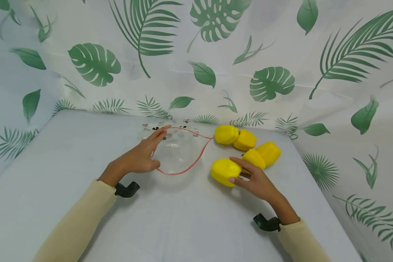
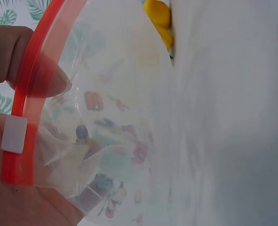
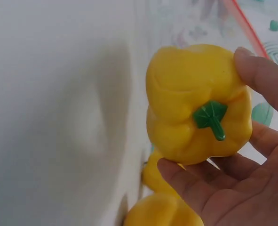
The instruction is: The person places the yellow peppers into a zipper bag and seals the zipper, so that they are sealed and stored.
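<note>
A clear plastic bag [image 1: 175,151] with a red-edged mouth stands wide on the white table, small printed figures on its film. My left hand [image 1: 141,156] holds the rim on its left side; in the left wrist view a fingertip shows through the film beside the red strip [image 2: 28,89] and its white slider [image 2: 14,134]. Right of the bag, my right hand [image 1: 255,180] grips a yellow bell pepper [image 1: 226,172] between thumb and fingers. The right wrist view shows this pepper [image 3: 195,94] with its green stem toward the palm.
Several more yellow peppers [image 1: 226,134] lie behind and to the right of the held one, near the back right of the table [image 1: 183,225]. A leaf-patterned cloth [image 1: 170,83] hangs behind the table's back edge.
</note>
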The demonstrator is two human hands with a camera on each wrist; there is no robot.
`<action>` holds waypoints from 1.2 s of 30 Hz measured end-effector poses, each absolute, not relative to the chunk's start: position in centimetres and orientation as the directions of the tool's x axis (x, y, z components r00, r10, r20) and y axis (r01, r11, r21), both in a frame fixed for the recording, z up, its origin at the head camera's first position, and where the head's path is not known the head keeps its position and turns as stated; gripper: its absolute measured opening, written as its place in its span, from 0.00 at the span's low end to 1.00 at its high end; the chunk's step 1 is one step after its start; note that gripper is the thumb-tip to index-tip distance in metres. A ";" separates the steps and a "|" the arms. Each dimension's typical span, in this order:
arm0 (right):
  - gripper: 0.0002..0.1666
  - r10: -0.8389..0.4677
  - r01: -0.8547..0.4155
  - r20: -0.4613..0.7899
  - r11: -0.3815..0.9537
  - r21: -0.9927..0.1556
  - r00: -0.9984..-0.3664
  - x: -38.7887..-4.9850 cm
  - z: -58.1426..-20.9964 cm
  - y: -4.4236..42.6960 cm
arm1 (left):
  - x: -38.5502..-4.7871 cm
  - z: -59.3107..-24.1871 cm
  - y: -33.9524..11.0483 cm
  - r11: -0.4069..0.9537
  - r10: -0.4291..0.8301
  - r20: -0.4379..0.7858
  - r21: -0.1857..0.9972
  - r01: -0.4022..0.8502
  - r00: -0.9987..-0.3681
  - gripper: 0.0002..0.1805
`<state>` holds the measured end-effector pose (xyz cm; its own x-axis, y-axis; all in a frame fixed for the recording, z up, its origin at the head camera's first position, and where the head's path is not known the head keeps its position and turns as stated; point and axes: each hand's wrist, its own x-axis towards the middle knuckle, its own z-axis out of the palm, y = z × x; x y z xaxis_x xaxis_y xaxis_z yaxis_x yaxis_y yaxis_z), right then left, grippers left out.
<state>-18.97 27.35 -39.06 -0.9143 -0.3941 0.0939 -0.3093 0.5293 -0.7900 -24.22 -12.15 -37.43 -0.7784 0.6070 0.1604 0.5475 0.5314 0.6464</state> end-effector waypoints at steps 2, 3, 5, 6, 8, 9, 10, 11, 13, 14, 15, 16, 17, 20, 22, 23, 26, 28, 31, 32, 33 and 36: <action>0.41 -0.397 -0.312 0.099 0.518 -0.796 -0.912 -18.7 -38.5 26.9 | -24.3 -37.4 -12.1 0.527 0.610 0.163 0.647 0.551 -0.775 0.52; 0.41 -0.398 -0.316 0.103 0.517 -0.796 -0.911 -18.6 -38.3 26.7 | -24.3 -37.4 -12.1 0.524 0.613 0.166 0.647 0.554 -0.773 0.52; 0.41 -0.404 -0.331 0.117 0.512 -0.793 -0.907 -18.3 -37.7 26.4 | -24.4 -37.4 -12.0 0.517 0.618 0.173 0.645 0.563 -0.767 0.52; 0.41 -0.409 -0.339 0.124 0.508 -0.792 -0.904 -18.2 -37.5 26.2 | -24.5 -37.4 -11.9 0.516 0.620 0.175 0.644 0.565 -0.765 0.52; 0.40 -0.422 -0.357 0.141 0.495 -0.792 -0.896 -17.9 -36.9 25.8 | -24.5 -37.6 -11.8 0.513 0.622 0.178 0.642 0.569 -0.762 0.53; 0.40 -0.431 -0.369 0.150 0.486 -0.792 -0.890 -17.8 -36.7 25.6 | -24.5 -37.6 -11.8 0.513 0.621 0.179 0.643 0.569 -0.763 0.53; 0.40 -0.439 -0.379 0.159 0.477 -0.793 -0.884 -17.7 -36.4 25.3 | -24.5 -37.7 -11.8 0.513 0.621 0.182 0.641 0.571 -0.762 0.53; 0.40 -0.446 -0.387 0.167 0.466 -0.796 -0.879 -17.6 -36.2 25.1 | -24.5 -37.7 -11.7 0.514 0.620 0.181 0.642 0.569 -0.763 0.53; 0.40 -0.462 -0.408 0.185 0.446 -0.797 -0.867 -17.5 -35.7 24.7 | -24.5 -37.8 -11.7 0.518 0.619 0.181 0.638 0.570 -0.764 0.53; 0.40 -0.470 -0.419 0.195 0.436 -0.796 -0.861 -17.5 -35.5 24.5 | -24.4 -37.9 -11.7 0.521 0.619 0.179 0.634 0.571 -0.764 0.53; 0.40 -0.479 -0.429 0.204 0.426 -0.796 -0.854 -17.5 -35.3 24.2 | -24.4 -37.9 -11.7 0.524 0.620 0.179 0.630 0.573 -0.764 0.52; 0.40 -0.488 -0.441 0.214 0.416 -0.795 -0.846 -17.5 -35.1 24.0 | -24.4 -37.9 -11.6 0.529 0.620 0.178 0.624 0.575 -0.764 0.52; 0.40 -0.497 -0.451 0.222 0.407 -0.794 -0.839 -17.6 -34.9 23.8 | -24.3 -37.9 -11.6 0.532 0.620 0.177 0.620 0.576 -0.764 0.52; 0.40 -0.520 -0.477 0.241 0.387 -0.789 -0.820 -17.7 -34.4 23.1 | -24.2 -37.9 -11.5 0.544 0.618 0.172 0.612 0.575 -0.767 0.52; 0.40 -0.534 -0.491 0.253 0.370 -0.788 -0.807 -17.7 -34.1 22.6 | -24.1 -37.9 -11.4 0.548 0.614 0.169 0.612 0.570 -0.771 0.52; 0.40 -0.539 -0.495 0.256 0.362 -0.790 -0.802 -17.7 -33.9 22.3 | -24.0 -37.9 -11.4 0.551 0.611 0.167 0.612 0.567 -0.774 0.52; 0.40 -0.557 -0.511 0.267 0.344 -0.787 -0.787 -17.7 -33.5 21.3 | -23.9 -37.8 -11.3 0.560 0.605 0.160 0.610 0.560 -0.780 0.52; 0.40 -0.565 -0.523 0.273 0.343 -0.780 -0.778 -17.7 -33.4 20.6 | -23.8 -37.8 -11.3 0.565 0.606 0.155 0.606 0.559 -0.780 0.52; 0.40 -0.579 -0.547 0.287 0.342 -0.764 -0.763 -17.9 -33.2 19.4 | -23.8 -37.8 -11.2 0.568 0.613 0.149 0.599 0.564 -0.776 0.52; 0.40 -0.584 -0.554 0.291 0.341 -0.759 -0.758 -18.0 -33.2 19.1 | -23.7 -37.8 -11.1 0.570 0.614 0.148 0.597 0.565 -0.775 0.52; 0.40 -0.589 -0.560 0.296 0.335 -0.757 -0.752 -18.2 -33.2 18.7 | -23.7 -37.9 -11.0 0.571 0.615 0.147 0.595 0.566 -0.775 0.53; 0.41 -0.600 -0.569 0.300 0.327 -0.754 -0.742 -18.8 -33.3 17.6 | -23.6 -37.8 -10.9 0.568 0.616 0.151 0.595 0.568 -0.773 0.53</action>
<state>-18.76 17.58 -33.35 -0.7419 -0.5998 0.2998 -0.5692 0.3269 -0.7545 -23.65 -10.92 -37.83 -0.7732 0.6160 0.1507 0.5685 0.5679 0.5952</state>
